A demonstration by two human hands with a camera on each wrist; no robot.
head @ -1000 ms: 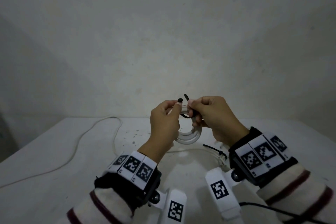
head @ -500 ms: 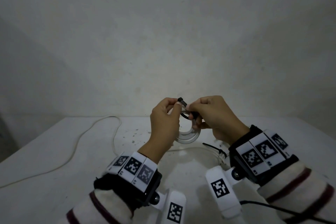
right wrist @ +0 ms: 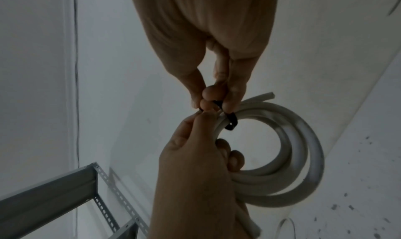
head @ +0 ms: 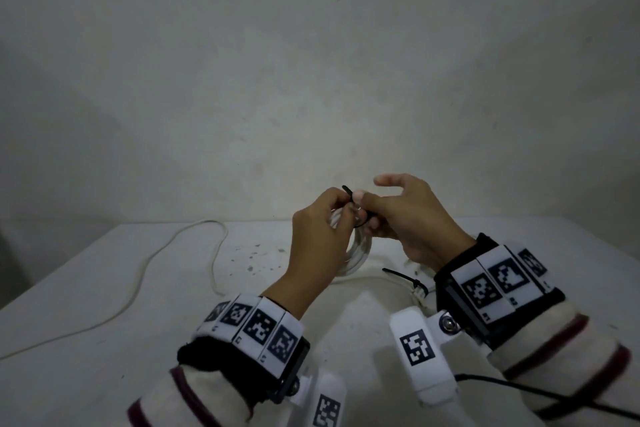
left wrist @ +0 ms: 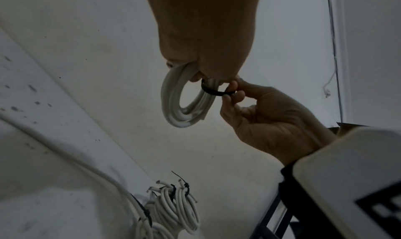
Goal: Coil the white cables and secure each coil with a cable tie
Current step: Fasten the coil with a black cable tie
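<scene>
Above white table (head: pixel 104 288), tie's (left wrist: pixel 213 92) lock hidden between hands (both pinching).

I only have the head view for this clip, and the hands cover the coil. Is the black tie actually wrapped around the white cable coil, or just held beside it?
Observer: Wrapped. The left wrist view shows the thin black plastic cable tie looped round the strands of the round white cable coil, with the right hand pinching it.
Operator: How does the left hand hold the coil?
Observer: In the right wrist view, the left hand has its fingers curled through the coil's opening.
Operator: Any finished coils?
Observer: Yes. The left wrist view shows a cluster of small tied white coils below the hands.
</scene>
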